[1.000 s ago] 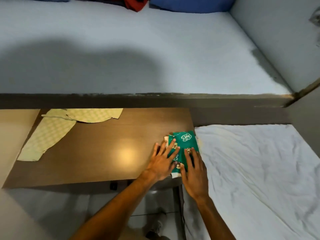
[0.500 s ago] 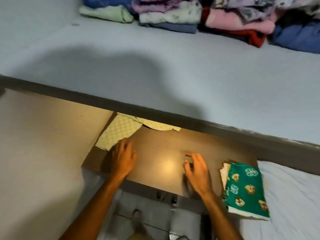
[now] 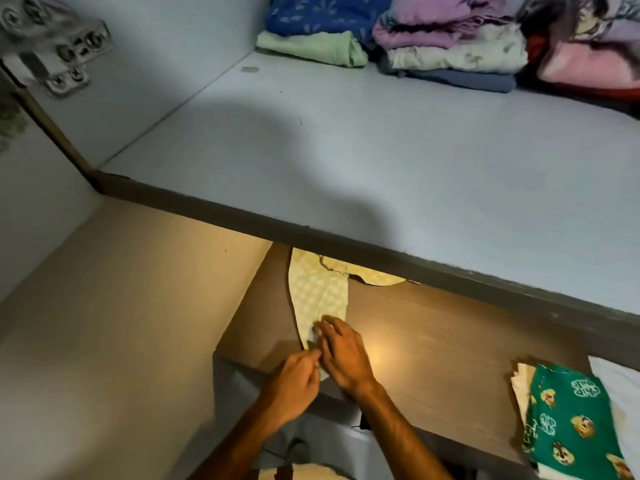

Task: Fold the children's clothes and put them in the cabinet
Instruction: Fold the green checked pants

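Observation:
A pale yellow-green checked garment (image 3: 318, 296) lies on the brown lower shelf (image 3: 433, 348), its far end hidden under the grey upper shelf. My left hand (image 3: 294, 382) pinches the garment's near end at the shelf's front edge. My right hand (image 3: 344, 355) rests on that same end, fingers spread and curled over the cloth. A folded green cartoon-print garment (image 3: 568, 424) lies on the shelf at the right, apart from both hands.
The grey upper shelf (image 3: 346, 161) juts out above the brown one. Folded clothes (image 3: 450, 50) are stacked at its back. A metal hinge (image 3: 65, 53) is on the left cabinet wall. A white cloth (image 3: 620, 386) lies at the far right.
Both hands left the green folded garment and moved left to the yellow-green one. The view swung left and up, so the stacked clothes and the hinge came into sight.

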